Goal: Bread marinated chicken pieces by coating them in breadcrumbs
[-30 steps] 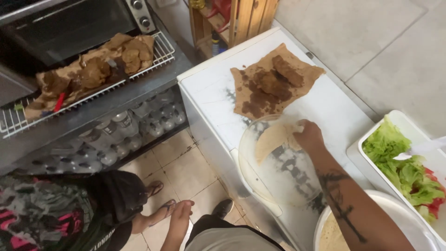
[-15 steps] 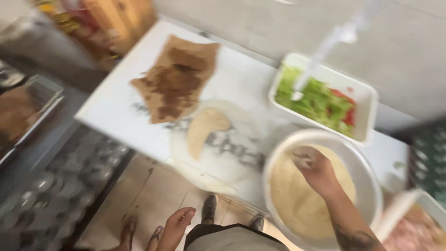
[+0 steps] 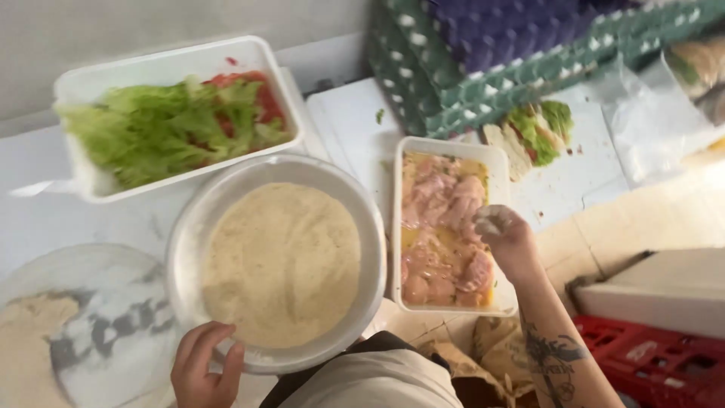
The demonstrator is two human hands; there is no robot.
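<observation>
step: breading chicken; right hand is hovering over the tray of raw chicken, crumb-coated fingers loosely curled, holding nothing

bowl: left hand is gripping the crumb bowl rim, just left of the tray

next: probably calling for pinching one slippery piece

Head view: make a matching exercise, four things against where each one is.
Things:
1. left hand
2. right hand
3. lettuce tray
4. egg cartons

Places:
a. top right, stacked
b. on the near rim of the crumb bowl
c. over the raw chicken tray
d. top left, behind the bowl

Pairs: 1-b, 2-c, 3-d, 4-a
</observation>
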